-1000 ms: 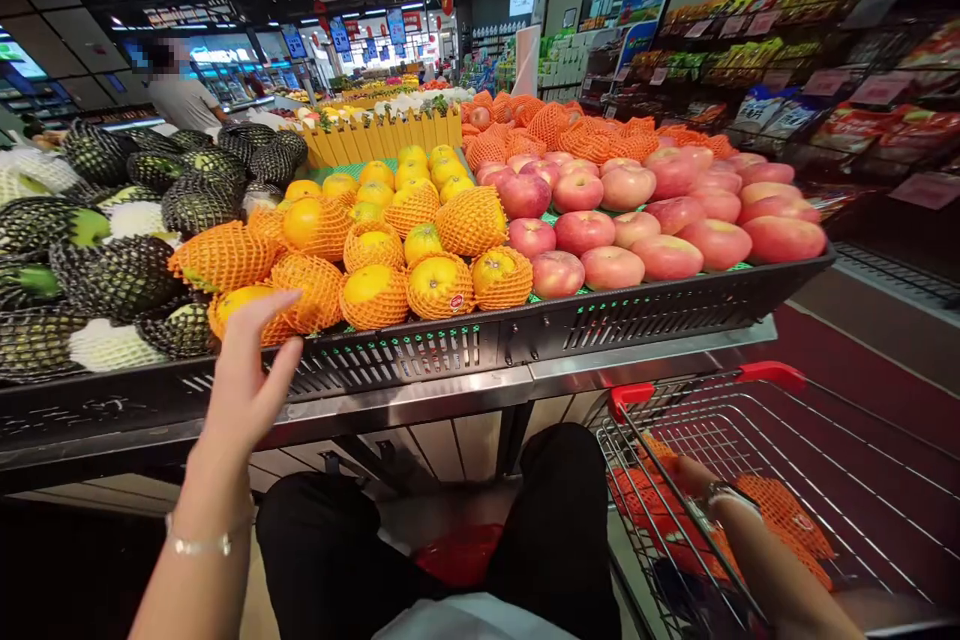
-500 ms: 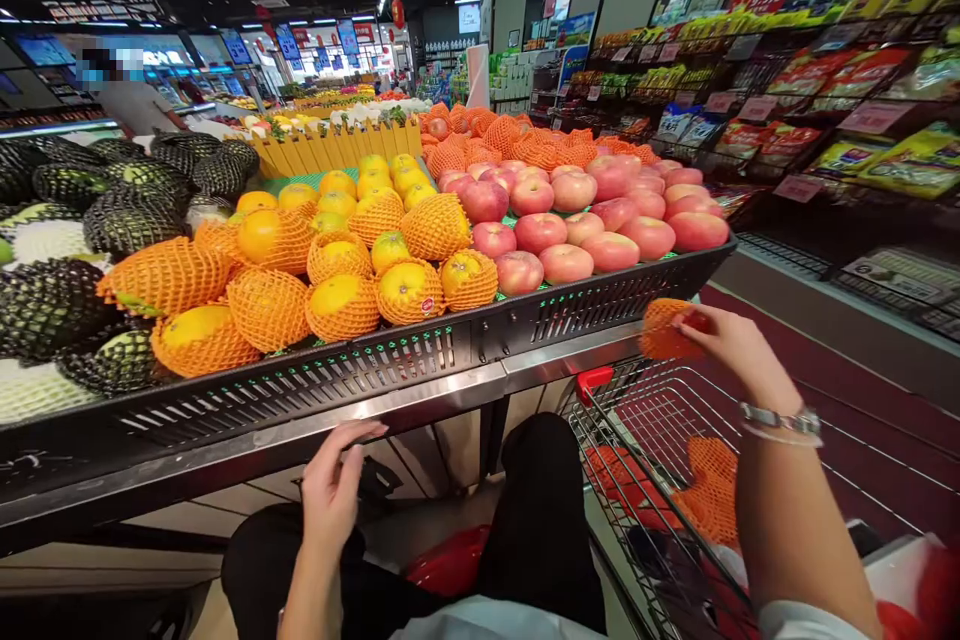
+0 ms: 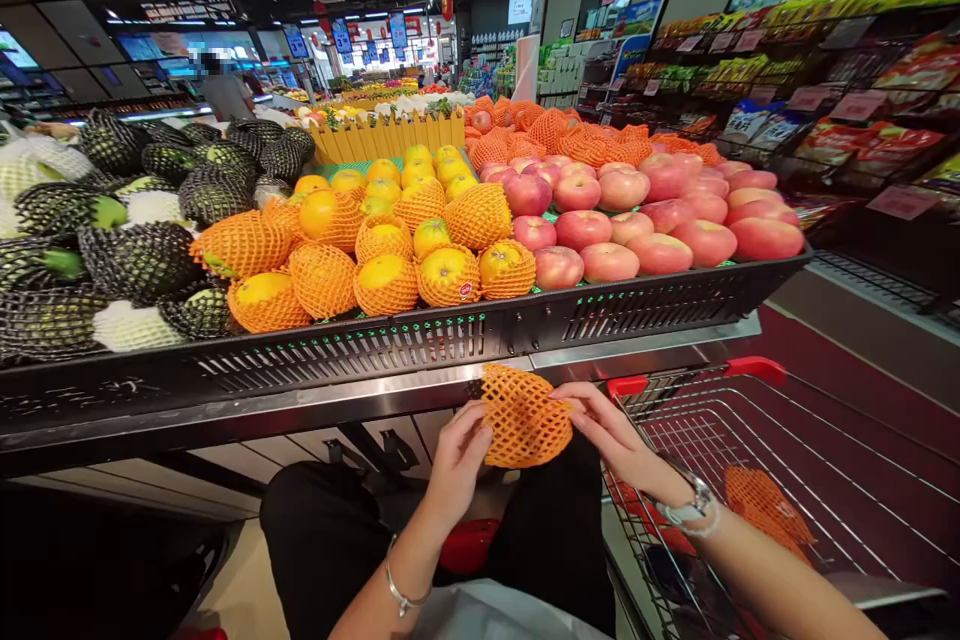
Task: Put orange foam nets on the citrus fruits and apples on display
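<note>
Between my two hands is an orange foam fruit net (image 3: 527,418), flat and with nothing visible inside it. The fingers of my left hand (image 3: 459,450) pinch its left edge. On the opposite edge, my right hand (image 3: 606,428) grips it with thumb and fingers. The net hangs in front of the metal ledge of the fruit stand, above my lap. Just behind it, netted orange citrus fruits (image 3: 386,284) and bare red apples (image 3: 585,228) fill the black display tray (image 3: 420,335).
To my right stands a wire shopping cart (image 3: 697,410) with red corner pieces; more orange netting (image 3: 766,505) lies in it. Melons in black nets (image 3: 139,255) are piled at the left. Snack shelves (image 3: 825,70) line the right side. A person (image 3: 225,92) stands far back left.
My right hand has brought the orange net leftward from above the cart to in front of me. My left hand has moved right and taken hold of its other edge. The view has turned left.
</note>
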### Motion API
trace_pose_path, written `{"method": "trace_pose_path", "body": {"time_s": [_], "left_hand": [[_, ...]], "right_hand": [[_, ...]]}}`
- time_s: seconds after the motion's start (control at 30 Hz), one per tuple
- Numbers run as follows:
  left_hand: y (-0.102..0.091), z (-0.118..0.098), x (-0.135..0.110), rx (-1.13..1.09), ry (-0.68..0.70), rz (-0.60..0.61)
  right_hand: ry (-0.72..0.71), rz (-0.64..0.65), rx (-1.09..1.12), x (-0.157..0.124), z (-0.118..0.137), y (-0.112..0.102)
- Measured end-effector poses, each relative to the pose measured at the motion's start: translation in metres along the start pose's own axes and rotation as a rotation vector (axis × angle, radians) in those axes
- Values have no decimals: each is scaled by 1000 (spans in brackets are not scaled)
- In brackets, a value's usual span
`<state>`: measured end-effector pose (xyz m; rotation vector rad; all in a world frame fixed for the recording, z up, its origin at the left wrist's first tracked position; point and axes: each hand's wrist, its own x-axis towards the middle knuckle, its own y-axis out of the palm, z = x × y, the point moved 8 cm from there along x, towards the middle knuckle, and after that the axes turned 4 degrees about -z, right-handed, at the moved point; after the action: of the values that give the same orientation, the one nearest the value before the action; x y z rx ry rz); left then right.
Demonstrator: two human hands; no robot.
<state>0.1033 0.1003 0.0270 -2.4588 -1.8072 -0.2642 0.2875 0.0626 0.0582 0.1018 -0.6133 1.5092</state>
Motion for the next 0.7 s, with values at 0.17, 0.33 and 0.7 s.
{"method": "trace_pose_path", "body": {"time_s": [0.17, 0.33, 0.7], "left_hand": [[3, -13, 1, 267, 85, 34], [3, -16, 0, 439, 218, -44], [16, -10, -6, 691, 445, 63]], "right_hand": [[48, -129, 137, -2, -22, 3], [192, 19, 319, 1, -33, 19], [490, 89, 563, 7, -70, 41]]}}
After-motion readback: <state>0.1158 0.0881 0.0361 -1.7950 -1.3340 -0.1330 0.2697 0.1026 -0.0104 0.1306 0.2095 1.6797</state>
